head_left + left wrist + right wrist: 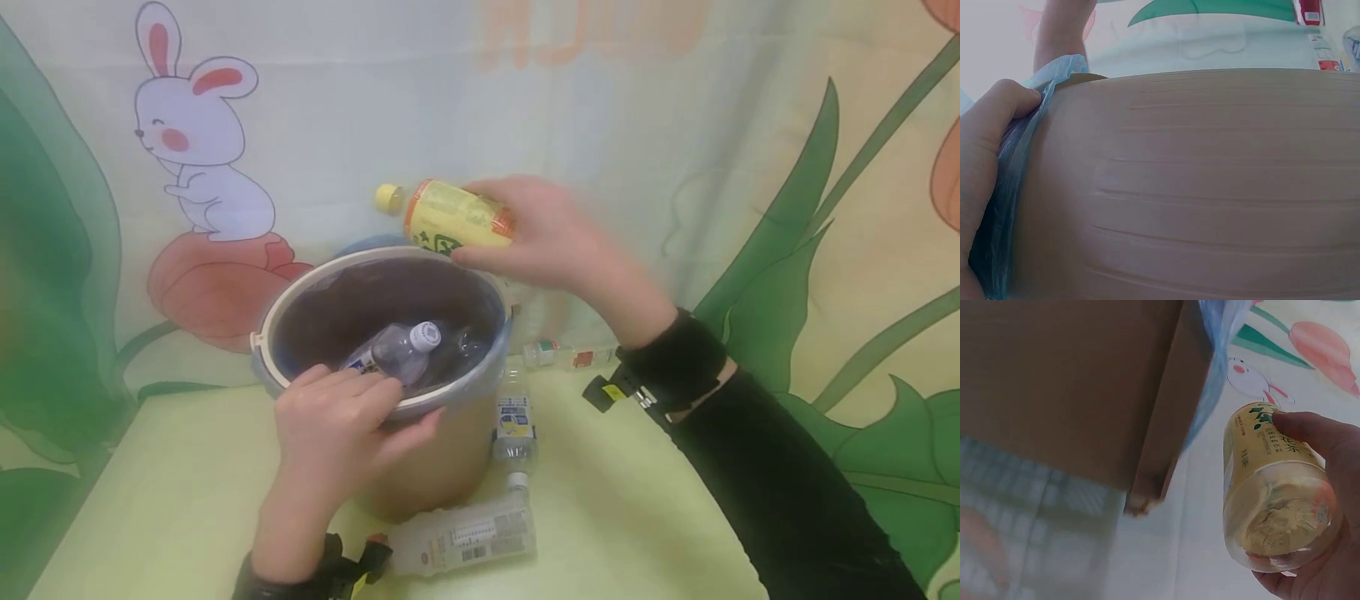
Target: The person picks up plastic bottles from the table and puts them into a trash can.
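Observation:
My right hand (pixel 547 237) grips the base end of a yellow-labelled plastic drink bottle (pixel 457 218), held tilted on its side above the far rim of a round bin (pixel 431 462). Its yellow cap points left. In the right wrist view, thumb and fingers wrap the bottle (pixel 1279 500), whose clear base faces the camera. My left hand (pixel 337 417) holds the bin's near rim, fingers over the edge and thumb outside. The left wrist view shows that thumb on the blue liner bag (pixel 1013 169). Inside the bin lies a clear bottle (pixel 401 350) with a white cap.
Against the bin's right side lies a clear bottle (pixel 514 425) with a blue and yellow label. A frosted bottle (pixel 472 537) lies in front of the bin. Further bottles (pixel 588 358) lie behind, along the table (pixel 637 492) edge near the printed curtain (pixel 420 100).

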{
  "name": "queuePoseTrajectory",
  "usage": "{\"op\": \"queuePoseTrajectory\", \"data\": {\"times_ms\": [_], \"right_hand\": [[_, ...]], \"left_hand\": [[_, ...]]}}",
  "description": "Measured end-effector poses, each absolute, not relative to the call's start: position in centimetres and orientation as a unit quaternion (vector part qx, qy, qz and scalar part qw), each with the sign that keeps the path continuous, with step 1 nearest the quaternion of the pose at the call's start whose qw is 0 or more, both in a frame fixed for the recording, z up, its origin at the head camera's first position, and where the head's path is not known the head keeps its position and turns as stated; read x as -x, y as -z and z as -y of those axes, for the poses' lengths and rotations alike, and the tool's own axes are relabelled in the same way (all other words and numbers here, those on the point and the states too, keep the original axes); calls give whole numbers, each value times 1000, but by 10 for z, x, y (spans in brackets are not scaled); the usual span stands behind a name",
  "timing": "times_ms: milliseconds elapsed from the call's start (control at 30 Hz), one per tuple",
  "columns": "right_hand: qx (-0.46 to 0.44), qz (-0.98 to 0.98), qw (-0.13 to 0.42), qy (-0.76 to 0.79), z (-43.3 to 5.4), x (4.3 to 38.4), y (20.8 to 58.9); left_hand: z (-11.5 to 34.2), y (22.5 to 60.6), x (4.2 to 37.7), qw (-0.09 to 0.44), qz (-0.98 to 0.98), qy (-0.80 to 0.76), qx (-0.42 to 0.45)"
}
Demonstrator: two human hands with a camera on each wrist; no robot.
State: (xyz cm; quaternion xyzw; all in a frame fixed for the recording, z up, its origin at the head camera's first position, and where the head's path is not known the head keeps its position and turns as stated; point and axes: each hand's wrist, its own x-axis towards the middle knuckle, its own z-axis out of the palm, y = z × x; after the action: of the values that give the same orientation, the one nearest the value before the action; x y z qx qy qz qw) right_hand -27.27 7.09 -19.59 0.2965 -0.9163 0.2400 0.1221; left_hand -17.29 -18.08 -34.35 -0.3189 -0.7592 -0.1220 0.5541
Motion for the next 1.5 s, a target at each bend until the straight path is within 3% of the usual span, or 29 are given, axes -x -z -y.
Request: {"op": "queuePoseTrajectory", "data": {"times_ms": [500,933,1500], "right_hand": [[-347,911,102,-199,-10,297,239],[-313,923,78,-208,2,312,261],[-347,921,32,-173,6,316,268]], "left_hand": [[178,344,175,561,756,113,317],[177,344,174,558,758,114,317],[177,343,174,566,754,109,316]]}}
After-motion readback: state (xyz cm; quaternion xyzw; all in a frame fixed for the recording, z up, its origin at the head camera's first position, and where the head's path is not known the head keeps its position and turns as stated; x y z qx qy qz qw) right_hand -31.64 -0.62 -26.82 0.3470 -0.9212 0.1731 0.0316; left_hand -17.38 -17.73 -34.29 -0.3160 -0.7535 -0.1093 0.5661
